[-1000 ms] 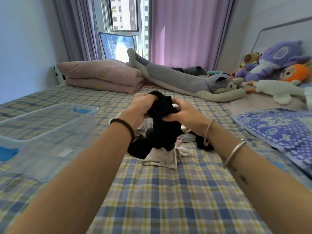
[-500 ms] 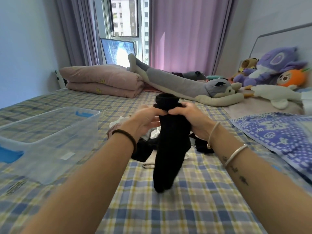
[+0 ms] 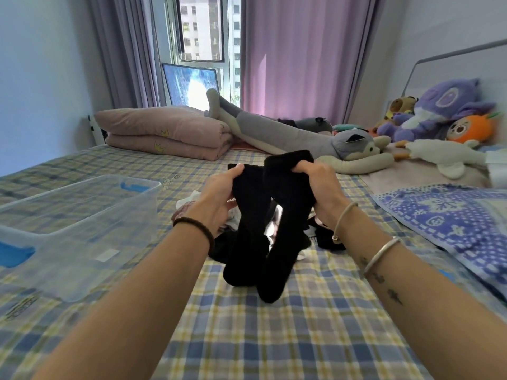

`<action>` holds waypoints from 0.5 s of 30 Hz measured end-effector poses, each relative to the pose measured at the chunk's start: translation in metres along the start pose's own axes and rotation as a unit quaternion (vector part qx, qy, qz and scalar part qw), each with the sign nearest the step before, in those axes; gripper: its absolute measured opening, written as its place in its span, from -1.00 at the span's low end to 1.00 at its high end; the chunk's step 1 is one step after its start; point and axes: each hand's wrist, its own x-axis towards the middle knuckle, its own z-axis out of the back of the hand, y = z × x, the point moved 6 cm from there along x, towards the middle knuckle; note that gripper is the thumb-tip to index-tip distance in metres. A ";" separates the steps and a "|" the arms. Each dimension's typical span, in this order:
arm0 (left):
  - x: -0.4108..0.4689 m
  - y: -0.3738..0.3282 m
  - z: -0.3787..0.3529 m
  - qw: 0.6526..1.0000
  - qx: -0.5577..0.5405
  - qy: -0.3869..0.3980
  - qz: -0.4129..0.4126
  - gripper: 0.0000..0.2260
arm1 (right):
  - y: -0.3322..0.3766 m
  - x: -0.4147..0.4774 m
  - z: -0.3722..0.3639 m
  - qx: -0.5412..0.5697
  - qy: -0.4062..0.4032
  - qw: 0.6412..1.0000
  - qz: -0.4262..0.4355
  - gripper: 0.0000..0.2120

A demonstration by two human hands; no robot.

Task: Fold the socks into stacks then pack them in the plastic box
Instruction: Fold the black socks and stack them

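Observation:
I hold two long black socks up over the bed, one in each hand. My left hand (image 3: 216, 198) pinches the cuff of the left black sock (image 3: 244, 242). My right hand (image 3: 321, 187) grips the cuff of the right black sock (image 3: 282, 256). Both socks hang down and their toes touch the plaid sheet. Behind them lies a pile of socks (image 3: 323, 239), black and pale ones mixed, partly hidden by my hands. The clear plastic box (image 3: 82, 229) with blue handles stands open on the bed to my left.
A folded pink quilt (image 3: 164, 135) lies at the far end of the bed. A long grey plush (image 3: 301, 141) and several other stuffed toys (image 3: 439, 116) line the far right. A blue patterned towel (image 3: 452, 223) covers the right side. The plaid sheet (image 3: 274, 338) spreads in front.
The two black socks were held together as one bundle. Now my hands have drawn apart and each holds one sock by its cuff.

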 end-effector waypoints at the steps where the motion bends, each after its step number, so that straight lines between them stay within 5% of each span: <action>1: 0.000 -0.002 0.000 1.000 -0.008 -0.009 -0.004 -0.82 | -0.003 -0.001 -0.004 0.004 0.034 0.999 -0.023 -0.91; 5: -0.004 -0.007 -0.010 1.000 -0.012 0.011 -0.025 -0.84 | -0.010 -0.007 -0.024 0.009 0.126 0.990 -0.061 -0.89; 15: -0.012 -0.009 -0.031 0.983 0.025 0.171 -0.062 -0.79 | -0.011 -0.009 -0.022 0.109 0.049 0.981 -0.150 -0.73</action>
